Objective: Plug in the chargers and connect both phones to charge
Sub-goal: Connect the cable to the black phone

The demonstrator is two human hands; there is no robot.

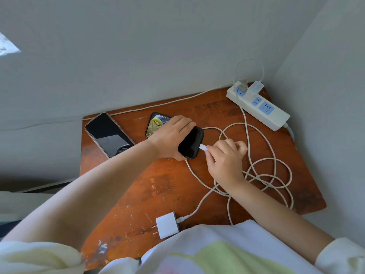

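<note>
My left hand (pixel 171 135) grips a black phone (pixel 191 143) at the middle of the wooden table (pixel 158 184), its lit screen end showing past my knuckles. My right hand (pixel 225 157) pinches a white cable plug (pixel 203 147) whose tip touches the phone's near end. A second, larger phone (pixel 107 134) lies dark at the table's left edge. One white charger (pixel 254 88) sits plugged in the power strip (pixel 258 106) at the back right. Another white charger (pixel 167 224) lies loose near the front edge, prongs bare, its cable attached.
Loops of white cable (pixel 266 175) lie tangled on the table's right half. The strip's own cord runs along the back wall. Grey walls close the table in behind and on the right. My light clothing covers the front edge.
</note>
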